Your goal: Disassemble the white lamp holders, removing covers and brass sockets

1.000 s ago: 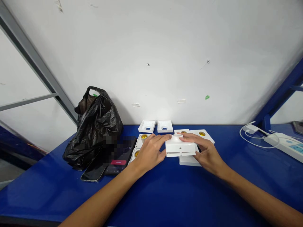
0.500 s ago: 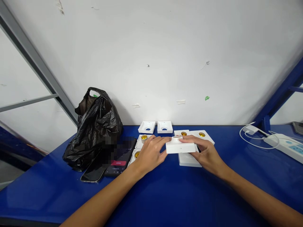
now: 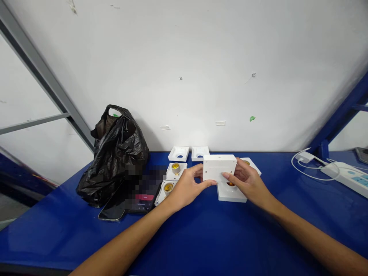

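Between my two hands a white square lamp holder (image 3: 219,167) is held up on edge, its flat back with small holes facing me. My left hand (image 3: 188,184) grips its left side, thumb at the lower edge. My right hand (image 3: 247,180) closes on the right side, thumb pressed on the back. Just below lies another white lamp holder (image 3: 232,196) with a brass-coloured socket, partly covered by my right hand. Behind that hand a further lamp holder (image 3: 254,165) shows in part. The front of the held piece is hidden.
Two white covers (image 3: 178,153) with round holes stand by the wall. Two open bases with brass sockets (image 3: 168,187) lie left of my hands, beside two phones (image 3: 112,211). A black plastic bag (image 3: 115,153) stands at left, a white power strip (image 3: 349,174) with cables at right.
My hands have tipped the lamp holder so that its back now faces me; before, its socket collar pointed up. My right thumb has moved onto the back.
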Demonstrator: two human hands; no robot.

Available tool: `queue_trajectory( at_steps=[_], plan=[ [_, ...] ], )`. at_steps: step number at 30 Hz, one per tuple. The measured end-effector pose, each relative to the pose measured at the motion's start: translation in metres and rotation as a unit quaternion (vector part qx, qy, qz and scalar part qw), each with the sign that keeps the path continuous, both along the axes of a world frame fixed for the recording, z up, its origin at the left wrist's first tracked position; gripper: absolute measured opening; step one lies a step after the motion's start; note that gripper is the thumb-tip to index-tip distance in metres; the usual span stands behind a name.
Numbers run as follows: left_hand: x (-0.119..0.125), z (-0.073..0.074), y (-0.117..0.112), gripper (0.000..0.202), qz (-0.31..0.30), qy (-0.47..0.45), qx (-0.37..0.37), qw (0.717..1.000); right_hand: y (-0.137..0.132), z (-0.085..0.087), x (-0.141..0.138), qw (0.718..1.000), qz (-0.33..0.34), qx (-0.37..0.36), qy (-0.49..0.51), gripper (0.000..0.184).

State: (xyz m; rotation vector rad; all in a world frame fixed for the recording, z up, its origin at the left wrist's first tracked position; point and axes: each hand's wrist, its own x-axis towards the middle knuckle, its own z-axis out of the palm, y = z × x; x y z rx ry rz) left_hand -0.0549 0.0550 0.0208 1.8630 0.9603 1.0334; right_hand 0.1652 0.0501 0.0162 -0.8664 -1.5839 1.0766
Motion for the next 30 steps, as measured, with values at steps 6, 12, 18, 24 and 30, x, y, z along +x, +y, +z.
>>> queue_trajectory(
  at_steps=[6,12,18,24,30],
  plan=[
    [-0.004,-0.003,0.007,0.057,0.009,-0.062,-0.024,0.998,0.000,-0.003,0.005,0.991,-0.040,0.107,-0.069,0.037],
    [-0.010,0.006,0.003,0.099,0.012,-0.027,0.041,0.999,-0.001,-0.004,0.009,0.950,-0.098,0.256,-0.151,0.037],
    [-0.006,0.008,-0.008,0.094,0.011,0.049,0.024,0.998,-0.001,-0.008,0.006,0.946,-0.081,0.264,-0.170,0.040],
    [-0.007,0.002,-0.008,0.082,0.026,0.108,0.024,0.993,0.000,-0.010,0.003,0.949,-0.057,0.223,-0.216,0.042],
    [-0.010,-0.006,0.000,0.084,0.173,0.257,0.089,0.947,0.004,-0.011,0.006,0.947,-0.062,0.214,-0.230,0.033]
  ],
)
